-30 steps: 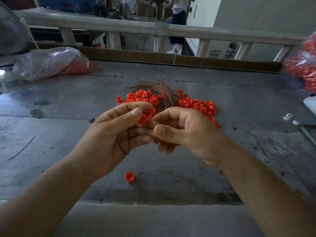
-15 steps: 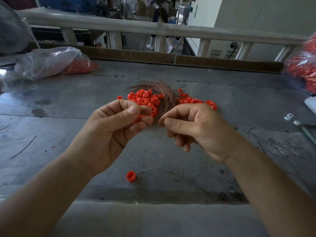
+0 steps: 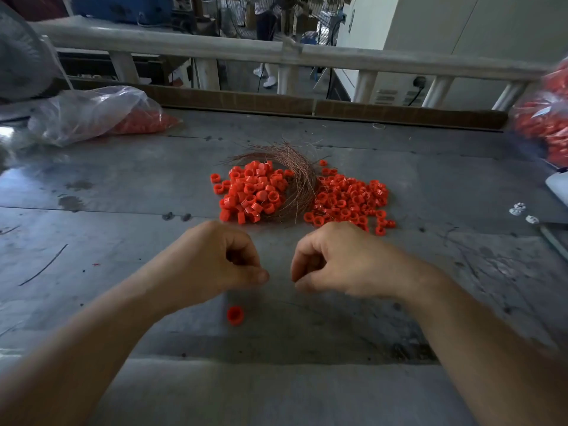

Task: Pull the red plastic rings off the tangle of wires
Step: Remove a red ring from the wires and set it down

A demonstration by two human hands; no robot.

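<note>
A tangle of thin copper-coloured wires [image 3: 299, 182] lies mid-table. A heap of red plastic rings [image 3: 252, 192] sits left of it and a flatter spread of red rings [image 3: 350, 201] to its right. My left hand [image 3: 215, 259] and my right hand [image 3: 341, 259] hover low over the table, in front of the piles and a hand's width apart. Both are curled, thumb against forefinger. No ring shows between the left fingers, which hide their inside. No wire shows in the right pinch. A single red ring [image 3: 235, 315] lies below my left hand.
The grey metal table [image 3: 123, 195] carries a clear bag of red rings [image 3: 92, 112] at the far left and another bag [image 3: 547, 118] at the right edge. A loose wire [image 3: 43, 269] lies left; small white parts [image 3: 519, 209] lie right. A railing [image 3: 276, 53] runs behind.
Both hands dropped toward me and drew apart. The ring pinched in my left fingers earlier is out of sight now. The piles and the lone ring stayed put.
</note>
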